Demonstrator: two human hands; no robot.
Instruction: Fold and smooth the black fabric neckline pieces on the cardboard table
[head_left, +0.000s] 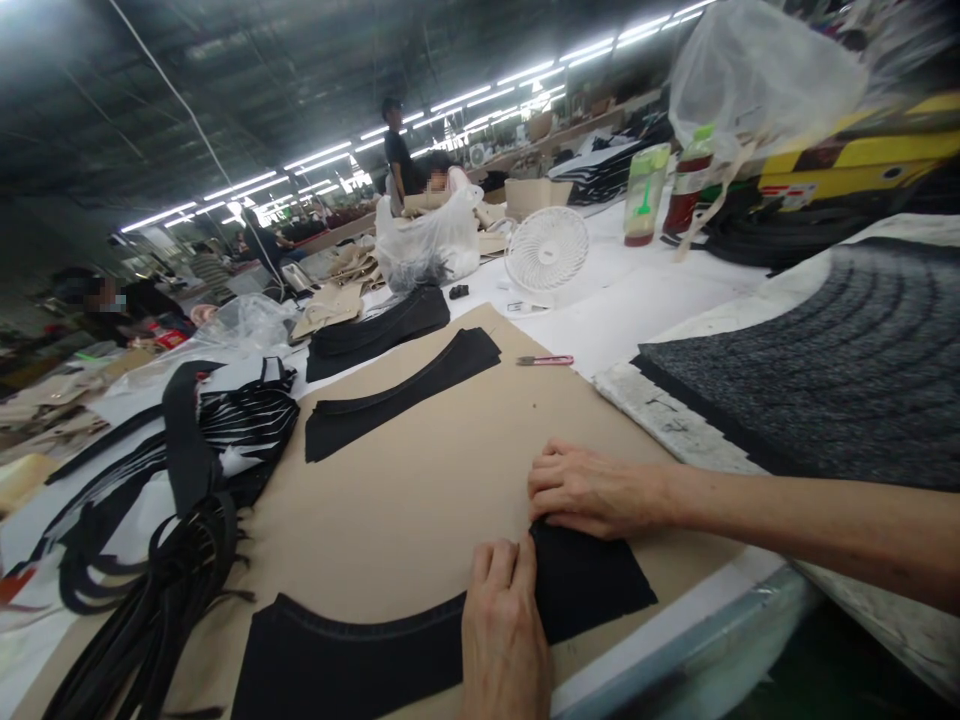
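Note:
A black curved fabric piece (352, 655) lies flat on the brown board in front of me. My left hand (504, 610) presses on its middle, fingers bent together at the curved upper edge. Close by on the right, my right hand (581, 490) has its fingers curled over that same edge; the fingertips of both hands nearly meet there. What the fingertips pinch, perhaps the edge itself, is partly hidden. Farther up the board rests another curved black piece (401, 390), with pink-handled thread snips (545, 360) to its right.
Black strips (161, 600) hang in a bundle at left. A white fan (549, 250), a green-lidded cup (645, 195) and a red-liquid bottle (688, 180) stand at the back. Dark grey cut pieces (817, 370) are stacked at right. Other people (397, 150) are in the background.

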